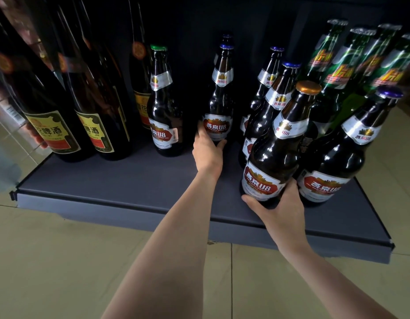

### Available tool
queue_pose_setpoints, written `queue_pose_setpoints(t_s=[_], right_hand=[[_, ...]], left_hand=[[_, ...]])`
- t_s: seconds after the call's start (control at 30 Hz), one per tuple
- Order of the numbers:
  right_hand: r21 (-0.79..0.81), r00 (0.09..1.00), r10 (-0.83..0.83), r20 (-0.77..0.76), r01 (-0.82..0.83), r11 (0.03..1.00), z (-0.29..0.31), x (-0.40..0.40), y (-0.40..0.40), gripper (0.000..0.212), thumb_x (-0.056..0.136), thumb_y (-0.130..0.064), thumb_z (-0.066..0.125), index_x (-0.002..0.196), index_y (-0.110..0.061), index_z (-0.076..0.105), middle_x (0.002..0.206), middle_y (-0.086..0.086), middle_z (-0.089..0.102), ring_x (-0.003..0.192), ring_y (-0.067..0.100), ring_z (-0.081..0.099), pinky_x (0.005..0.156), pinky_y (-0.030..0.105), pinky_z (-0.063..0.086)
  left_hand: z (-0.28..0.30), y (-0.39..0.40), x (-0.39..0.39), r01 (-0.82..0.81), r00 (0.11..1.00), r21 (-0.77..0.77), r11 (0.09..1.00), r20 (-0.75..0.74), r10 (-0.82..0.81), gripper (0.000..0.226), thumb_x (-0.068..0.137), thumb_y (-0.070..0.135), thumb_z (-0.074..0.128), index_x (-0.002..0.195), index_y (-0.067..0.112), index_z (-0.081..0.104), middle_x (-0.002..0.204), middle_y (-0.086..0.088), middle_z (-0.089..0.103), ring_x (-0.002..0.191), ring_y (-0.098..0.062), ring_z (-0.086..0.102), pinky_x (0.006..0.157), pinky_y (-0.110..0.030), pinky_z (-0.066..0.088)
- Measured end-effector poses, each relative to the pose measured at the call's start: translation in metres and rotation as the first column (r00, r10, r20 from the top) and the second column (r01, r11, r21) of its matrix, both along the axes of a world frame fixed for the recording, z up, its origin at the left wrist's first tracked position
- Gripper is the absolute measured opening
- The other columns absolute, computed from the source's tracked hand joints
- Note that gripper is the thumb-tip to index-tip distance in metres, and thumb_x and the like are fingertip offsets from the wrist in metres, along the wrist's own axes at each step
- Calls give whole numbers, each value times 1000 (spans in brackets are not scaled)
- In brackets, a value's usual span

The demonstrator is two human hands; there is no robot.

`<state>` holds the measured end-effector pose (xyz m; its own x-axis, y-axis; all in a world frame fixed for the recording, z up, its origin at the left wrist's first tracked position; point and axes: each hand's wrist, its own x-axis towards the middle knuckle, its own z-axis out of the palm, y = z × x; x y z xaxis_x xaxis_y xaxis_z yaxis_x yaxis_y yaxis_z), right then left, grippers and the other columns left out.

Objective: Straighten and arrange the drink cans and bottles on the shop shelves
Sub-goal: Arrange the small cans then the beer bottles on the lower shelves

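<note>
brown glass fills the middle of the frame: my left hand [207, 150] has its fingers curled round the foot of a blue-capped bottle [219, 97] standing well back on the grey shelf [112, 180]. lower right, my right hand [280, 208] has thumb and fingers clamped on the base of a gold-capped bottle [277, 143] near the shelf's front edge. just right of it stands another blue-capped one [337, 153], and two more stand behind. a green-capped bottle [163, 102] stands alone at centre left. tall dark bottles with yellow labels [68, 100] lean at the upper left; green bottles [351, 61] crowd the upper right.
</note>
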<state>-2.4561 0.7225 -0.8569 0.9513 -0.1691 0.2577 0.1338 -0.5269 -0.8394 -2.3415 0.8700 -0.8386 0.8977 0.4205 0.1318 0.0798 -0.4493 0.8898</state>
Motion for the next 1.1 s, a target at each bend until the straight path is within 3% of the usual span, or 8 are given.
queue_pose_setpoints(t_s=[0.13, 0.27, 0.33, 0.5, 0.67, 0.83, 1.0, 1.1], right_hand=[[20, 1000, 15, 0, -15, 1000, 1, 0, 0, 76, 61, -32, 85, 124, -14, 47, 118, -3, 57, 109, 9, 53, 79, 7, 38], [15, 1000, 3, 1, -3, 1000, 1, 0, 0, 74, 60, -32, 85, 121, -14, 48, 117, -2, 57, 109, 9, 53, 84, 12, 40], [28, 1000, 5, -5, -5, 1000, 3, -2, 1, 72, 61, -31, 85, 120, -14, 48, 115, -4, 58, 105, 6, 53, 81, 8, 39], [-40, 998, 58, -9, -58, 997, 12, -4, 1, 76, 63, -32, 85, 124, -12, 45, 117, -5, 58, 108, 6, 52, 89, 20, 42], [-76, 992, 115, -46, -119, 990, 17, 3, 19, 78, 64, -33, 84, 125, -9, 41, 121, 3, 60, 114, 17, 55, 91, 24, 45], [-50, 985, 159, -70, -163, 985, 20, 21, 51, 76, 66, -28, 84, 125, -8, 40, 125, 6, 56, 117, 20, 53, 86, 15, 39], [-47, 979, 168, -114, -174, 984, 26, 44, 79, 77, 67, -27, 84, 125, -4, 40, 127, 10, 54, 120, 25, 51, 95, 33, 43], [-77, 961, 229, -155, -243, 967, 31, 48, 75, 76, 70, -28, 81, 129, -4, 38, 130, 10, 52, 123, 23, 49, 97, 31, 41]], left_hand=[[2, 7, 8, 27, 999, 31, 999, -31, -26, 75, 80, 20, 72, 142, 15, 31, 129, -10, 54, 121, -28, 49, 101, -39, 41], [-1, 9, -1, 25, 999, 4, 1000, -34, -25, 66, 83, 21, 69, 139, 9, 35, 130, -12, 53, 122, -27, 49, 101, -34, 40], [-4, 10, -14, 31, 999, -25, 999, -6, -32, 65, 84, 23, 67, 139, 8, 35, 131, -13, 52, 123, -24, 48, 102, -31, 40], [-4, 25, -51, 192, 981, -77, 978, 38, -190, 51, 86, 28, 65, 131, 12, 48, 118, -2, 63, 101, -6, 59, 80, -4, 40], [-1, 54, -69, 148, 989, -65, 987, 22, -147, 40, 89, 20, 60, 128, 12, 52, 116, -2, 64, 95, -3, 56, 69, 8, 33], [2, 71, -86, 192, 981, -52, 980, -30, -193, 42, 90, 15, 57, 131, 18, 50, 117, 2, 62, 101, -5, 56, 83, -5, 37], [-1, 74, -97, 263, 963, 2, 965, -59, -262, 51, 86, 0, 54, 135, 14, 45, 123, -6, 60, 113, -16, 58, 97, -19, 39], [-2, 69, -100, 292, 954, 16, 956, -69, -291, 62, 82, -1, 60, 139, 13, 39, 129, -8, 56, 120, -18, 54, 101, -22, 39]])
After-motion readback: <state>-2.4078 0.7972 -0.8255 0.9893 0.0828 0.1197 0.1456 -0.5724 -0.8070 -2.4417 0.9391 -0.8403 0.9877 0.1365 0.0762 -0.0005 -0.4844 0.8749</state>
